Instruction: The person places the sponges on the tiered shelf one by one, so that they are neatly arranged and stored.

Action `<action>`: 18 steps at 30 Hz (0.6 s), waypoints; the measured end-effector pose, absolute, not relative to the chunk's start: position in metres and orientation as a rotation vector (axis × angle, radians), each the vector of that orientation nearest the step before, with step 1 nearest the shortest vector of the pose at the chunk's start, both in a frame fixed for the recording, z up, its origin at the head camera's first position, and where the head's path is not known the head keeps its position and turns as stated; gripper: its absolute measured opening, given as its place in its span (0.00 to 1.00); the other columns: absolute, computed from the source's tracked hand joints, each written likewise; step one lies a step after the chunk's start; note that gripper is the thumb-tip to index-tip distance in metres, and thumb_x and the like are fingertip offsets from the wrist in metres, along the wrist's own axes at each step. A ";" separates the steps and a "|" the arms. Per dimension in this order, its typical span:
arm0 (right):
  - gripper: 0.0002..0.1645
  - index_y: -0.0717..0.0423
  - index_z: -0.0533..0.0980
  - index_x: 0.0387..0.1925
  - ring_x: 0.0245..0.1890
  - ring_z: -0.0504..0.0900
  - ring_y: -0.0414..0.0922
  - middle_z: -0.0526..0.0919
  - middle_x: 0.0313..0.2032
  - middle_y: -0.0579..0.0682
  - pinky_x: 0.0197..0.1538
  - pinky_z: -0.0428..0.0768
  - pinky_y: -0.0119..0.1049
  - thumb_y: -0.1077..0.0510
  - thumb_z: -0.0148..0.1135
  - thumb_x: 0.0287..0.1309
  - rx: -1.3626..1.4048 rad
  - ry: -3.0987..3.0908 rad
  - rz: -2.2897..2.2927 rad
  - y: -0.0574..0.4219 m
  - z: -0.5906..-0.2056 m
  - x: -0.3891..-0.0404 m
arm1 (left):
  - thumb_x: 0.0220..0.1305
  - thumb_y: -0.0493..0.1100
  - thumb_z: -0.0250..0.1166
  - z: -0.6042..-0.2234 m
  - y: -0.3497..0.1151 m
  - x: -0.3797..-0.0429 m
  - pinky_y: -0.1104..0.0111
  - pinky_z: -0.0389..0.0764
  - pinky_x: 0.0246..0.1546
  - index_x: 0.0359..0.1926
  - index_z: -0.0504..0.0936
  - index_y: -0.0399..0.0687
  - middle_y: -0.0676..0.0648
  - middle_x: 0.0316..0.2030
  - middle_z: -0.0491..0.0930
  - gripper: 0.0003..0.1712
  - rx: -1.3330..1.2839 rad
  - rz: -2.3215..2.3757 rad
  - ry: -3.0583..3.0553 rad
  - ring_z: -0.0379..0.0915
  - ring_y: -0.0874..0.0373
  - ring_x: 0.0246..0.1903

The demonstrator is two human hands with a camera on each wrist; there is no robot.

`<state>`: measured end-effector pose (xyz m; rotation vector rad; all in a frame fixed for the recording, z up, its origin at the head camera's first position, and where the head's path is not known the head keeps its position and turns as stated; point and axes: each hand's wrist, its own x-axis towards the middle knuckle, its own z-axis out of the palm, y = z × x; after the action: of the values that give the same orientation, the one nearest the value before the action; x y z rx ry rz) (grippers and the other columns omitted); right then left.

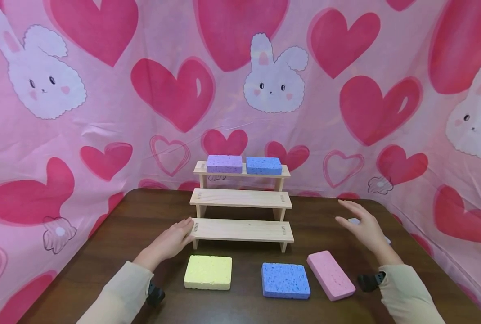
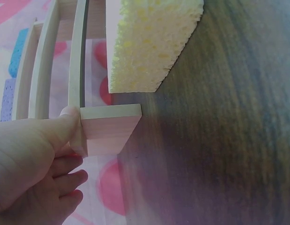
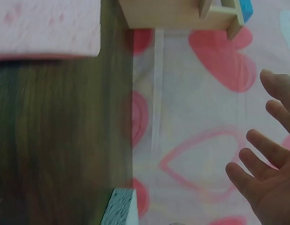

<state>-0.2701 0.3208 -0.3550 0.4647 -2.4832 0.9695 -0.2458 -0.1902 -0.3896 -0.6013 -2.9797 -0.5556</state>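
Left hand (image 1: 170,239) pinches stand (image 1: 241,198) at lowest step's (image 1: 242,229) left end; right hand (image 1: 363,227) holding nothing, fingers (image 3: 268,146) spread (pale sponge (image 3: 119,206) partly behind), gap to stand, bench's (image 1: 317,229) right edge near.

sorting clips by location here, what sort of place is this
Probably a staged filming corner indoors, though the wider room is out of view: a pink heart-and-rabbit fabric backdrop hangs behind a dark wood-grain table, which bears a three-tier wooden stand.

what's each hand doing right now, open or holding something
Left hand: holding the wooden stand at the left end of its lowest step.
Right hand: open, holding nothing.
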 end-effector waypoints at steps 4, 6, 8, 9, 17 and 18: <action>0.32 0.65 0.68 0.59 0.57 0.63 0.64 0.67 0.57 0.67 0.53 0.63 0.63 0.56 0.65 0.55 0.423 -2.502 0.950 0.331 -0.358 -0.269 | 0.62 0.42 0.61 -0.390 -0.190 -0.246 0.48 0.58 0.59 0.63 0.63 0.29 0.32 0.63 0.59 0.33 -0.603 -0.552 -2.975 0.54 0.38 0.62; 0.32 0.65 0.67 0.59 0.57 0.63 0.64 0.66 0.58 0.68 0.52 0.64 0.62 0.55 0.63 0.56 0.398 -2.517 0.949 0.337 -0.360 -0.269 | 0.61 0.42 0.61 -0.391 -0.191 -0.246 0.48 0.58 0.59 0.63 0.63 0.29 0.32 0.63 0.59 0.33 -0.604 -0.551 -2.972 0.54 0.38 0.62; 0.32 0.66 0.67 0.60 0.56 0.63 0.65 0.65 0.58 0.69 0.52 0.64 0.62 0.55 0.63 0.57 0.371 -2.529 0.941 0.342 -0.362 -0.269 | 0.61 0.42 0.61 -0.391 -0.191 -0.247 0.48 0.58 0.59 0.63 0.63 0.29 0.32 0.63 0.59 0.33 -0.605 -0.556 -2.971 0.54 0.38 0.62; 0.32 0.66 0.66 0.60 0.56 0.63 0.65 0.65 0.58 0.70 0.52 0.64 0.62 0.55 0.63 0.57 0.356 -2.537 0.941 0.345 -0.363 -0.269 | 0.61 0.42 0.61 -0.391 -0.190 -0.247 0.48 0.58 0.59 0.63 0.63 0.29 0.32 0.63 0.59 0.33 -0.604 -0.558 -2.972 0.54 0.38 0.62; 0.35 0.65 0.62 0.63 0.58 0.58 0.70 0.60 0.59 0.73 0.52 0.60 0.67 0.51 0.60 0.59 0.220 -2.621 0.993 0.367 -0.375 -0.269 | 0.62 0.42 0.61 -0.390 -0.191 -0.246 0.48 0.58 0.59 0.63 0.63 0.29 0.32 0.63 0.59 0.33 -0.608 -0.555 -2.972 0.54 0.38 0.62; 0.36 0.65 0.62 0.63 0.58 0.58 0.70 0.60 0.59 0.74 0.52 0.59 0.68 0.49 0.59 0.60 0.199 -2.635 0.987 0.369 -0.377 -0.269 | 0.62 0.42 0.61 -0.390 -0.191 -0.246 0.48 0.58 0.59 0.63 0.63 0.29 0.32 0.63 0.59 0.33 -0.610 -0.554 -2.970 0.54 0.38 0.62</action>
<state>-0.2693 0.3692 -0.3774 0.1991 -2.6350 0.9871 -0.2460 -0.1907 -0.3899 -0.6101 -2.9702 -0.5536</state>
